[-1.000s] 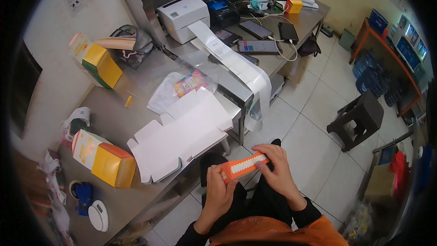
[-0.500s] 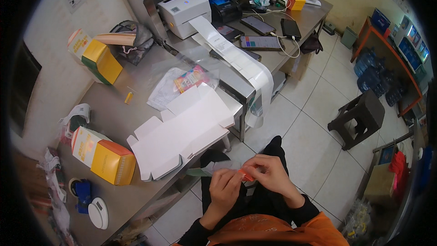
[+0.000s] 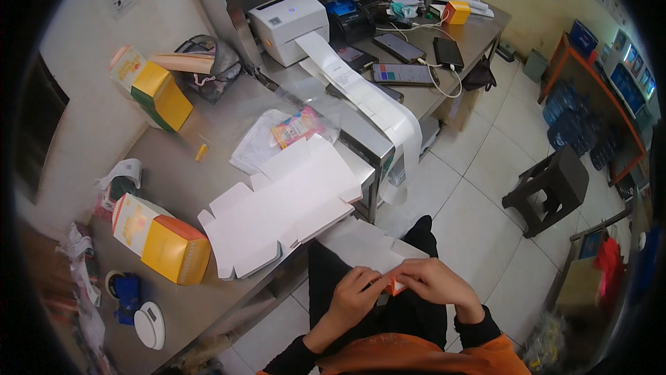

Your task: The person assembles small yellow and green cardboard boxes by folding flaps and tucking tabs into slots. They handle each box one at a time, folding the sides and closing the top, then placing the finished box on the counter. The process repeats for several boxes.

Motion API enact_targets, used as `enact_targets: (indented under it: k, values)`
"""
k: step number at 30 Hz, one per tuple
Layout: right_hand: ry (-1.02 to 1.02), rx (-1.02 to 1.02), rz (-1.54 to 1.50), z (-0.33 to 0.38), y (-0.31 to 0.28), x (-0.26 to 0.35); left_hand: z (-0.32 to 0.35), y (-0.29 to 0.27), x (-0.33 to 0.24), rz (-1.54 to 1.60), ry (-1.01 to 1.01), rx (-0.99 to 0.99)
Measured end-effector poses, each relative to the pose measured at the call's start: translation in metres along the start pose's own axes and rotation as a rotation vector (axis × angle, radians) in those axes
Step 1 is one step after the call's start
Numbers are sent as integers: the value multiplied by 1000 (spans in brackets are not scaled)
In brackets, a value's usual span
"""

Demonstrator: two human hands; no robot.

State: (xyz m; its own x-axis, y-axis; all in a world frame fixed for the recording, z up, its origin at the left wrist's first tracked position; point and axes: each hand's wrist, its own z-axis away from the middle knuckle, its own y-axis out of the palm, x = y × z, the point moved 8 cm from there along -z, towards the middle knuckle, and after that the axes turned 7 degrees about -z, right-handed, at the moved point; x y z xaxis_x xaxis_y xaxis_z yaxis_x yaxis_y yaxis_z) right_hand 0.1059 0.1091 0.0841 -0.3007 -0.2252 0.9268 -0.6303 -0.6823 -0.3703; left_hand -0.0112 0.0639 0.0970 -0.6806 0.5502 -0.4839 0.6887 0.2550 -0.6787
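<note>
Head view: 2 hands, left hand (image 3: 355, 290) and right hand (image 3: 431, 283), pinch what seems a flat white carton (image 3: 364, 244) with an orange end (image 3: 396, 287).

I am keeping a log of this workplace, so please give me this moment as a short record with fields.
left hand: grips the white carton blank over the lap
right hand: on the same blank, at a small orange part
table: metal, on the person's left
on table: stack of flat blanks, yellow box, second yellow box, plastic bag
further back: label printer with a long paper strip, phones
floor: white tiles, dark stool
</note>
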Motion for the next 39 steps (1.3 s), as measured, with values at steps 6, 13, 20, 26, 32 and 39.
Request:
enact_targets:
  k: [6, 13, 20, 26, 32, 39]
  values:
    - [-212, 320, 9, 19, 17, 8, 42, 70, 22, 842, -598, 725]
    - [-233, -638, 94, 26, -33, 12, 24, 33, 67, 1357, -865, -5]
    - [-247, -516, 112, 16, -15, 10, 16, -15, 94, 1781, -821, -649]
    - [-190, -492, 253, 30, -56, 25, 7, -50, 67, 751, -680, -591]
    - [-177, -271, 686, 28, -38, 39, -16, -31, -15, -281, -117, 180]
    - [-42, -68, 635, 19, -16, 26, -1, 27, -21, -280, -56, 139]
